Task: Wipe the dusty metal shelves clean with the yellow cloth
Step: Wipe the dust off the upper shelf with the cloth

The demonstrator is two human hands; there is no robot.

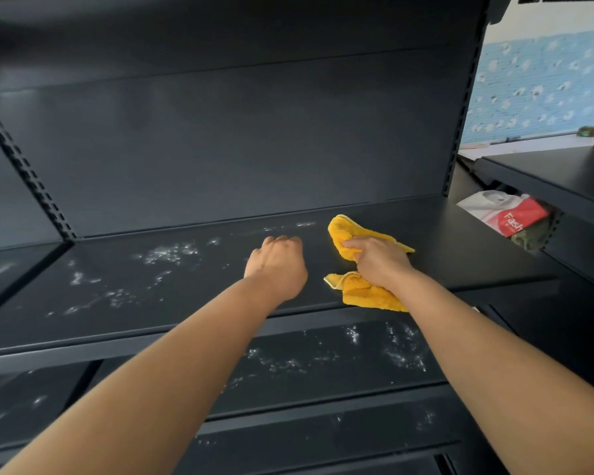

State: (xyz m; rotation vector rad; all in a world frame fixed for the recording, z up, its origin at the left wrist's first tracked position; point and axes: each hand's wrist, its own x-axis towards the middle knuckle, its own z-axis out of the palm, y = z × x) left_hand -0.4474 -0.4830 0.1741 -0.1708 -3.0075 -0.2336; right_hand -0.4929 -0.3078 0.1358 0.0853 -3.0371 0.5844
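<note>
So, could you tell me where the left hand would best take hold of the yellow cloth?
Probably the bunched lower fold of the yellow cloth, near the front edge of the shelf, coming from the left. The right hand grips the middle; that fold lies free, thick and raised, and faces the left hand.

Crumpled yellow cloth (357, 293) lies on rt side of top shelf (460, 241), bunched under right hand (379, 260). Shelf is black metal w/ white dust (170, 253) patches across left half. Lower shelf (323, 365) dusty too.
</note>
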